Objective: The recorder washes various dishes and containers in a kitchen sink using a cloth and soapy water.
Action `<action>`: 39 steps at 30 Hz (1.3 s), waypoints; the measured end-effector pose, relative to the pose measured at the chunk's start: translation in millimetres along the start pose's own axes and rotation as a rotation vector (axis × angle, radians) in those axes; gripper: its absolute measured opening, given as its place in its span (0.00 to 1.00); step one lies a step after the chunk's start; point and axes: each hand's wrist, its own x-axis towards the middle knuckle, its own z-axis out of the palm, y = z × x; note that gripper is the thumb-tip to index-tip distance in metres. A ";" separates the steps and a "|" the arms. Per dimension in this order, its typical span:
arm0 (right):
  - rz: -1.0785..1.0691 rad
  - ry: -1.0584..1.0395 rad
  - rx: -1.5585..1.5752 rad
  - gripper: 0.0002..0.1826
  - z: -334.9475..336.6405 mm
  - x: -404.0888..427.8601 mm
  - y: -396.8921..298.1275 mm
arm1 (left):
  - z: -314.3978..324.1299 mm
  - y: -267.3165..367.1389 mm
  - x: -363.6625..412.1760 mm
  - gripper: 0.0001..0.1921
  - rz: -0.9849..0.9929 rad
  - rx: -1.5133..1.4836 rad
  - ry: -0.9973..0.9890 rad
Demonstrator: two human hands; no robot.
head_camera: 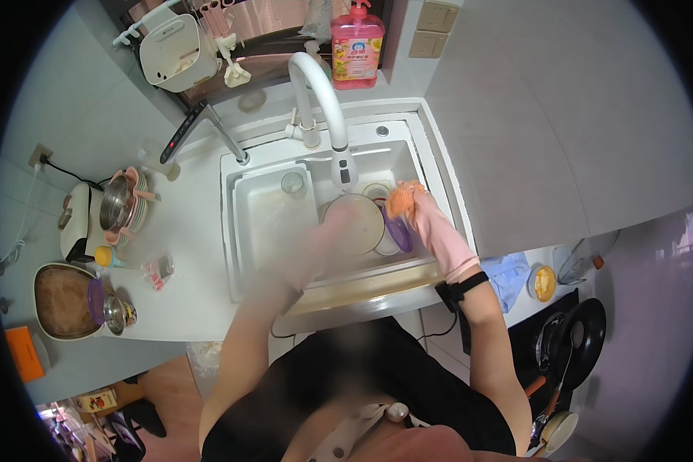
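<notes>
Both my hands wear pink rubber gloves over the white sink (pixel 323 271). My right hand (pixel 418 202) is closed on an orange scrubbing cloth (pixel 403 199) at the basin's right side. My left hand (pixel 343 216) lies at a round, pale dish (pixel 361 234); a hazy patch blurs it, so its grip is unclear. Close to the dish, a purple oval lid or dish (pixel 397 231) leans beside a white bowl (pixel 388 245), with a clear round container (pixel 376 192) behind. A drinking glass (pixel 292 183) stands in the white tray (pixel 265 225) on the left. Above the basin hangs the white faucet's spray head (pixel 343 167).
Behind the sink stands a pink dish soap bottle (pixel 357 55). A water dispenser spout (pixel 225 136) rises at the back left. Stacked bowls (pixel 124 205) and a brown-bottomed container (pixel 66 300) occupy the left counter. A wok (pixel 586 341) sits at the right; a blue cloth (pixel 505 277) is nearer.
</notes>
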 end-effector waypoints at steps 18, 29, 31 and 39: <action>-0.302 -0.150 -0.547 0.08 15.6 90.5 43.0 | -5.7 4.7 -48.6 0.13 -0.289 0.006 -0.085; 0.351 -0.148 0.143 0.17 -21.5 58.4 47.7 | -12.1 -0.4 -61.4 0.13 -0.237 0.028 -0.055; 0.346 -0.077 0.034 0.16 60.8 -18.3 58.3 | -22.9 -7.6 -67.0 0.13 -0.258 -0.005 0.040; 0.088 -0.009 -0.511 0.12 84.2 -48.3 56.8 | 1.5 -6.5 -37.5 0.14 -0.313 -0.036 0.109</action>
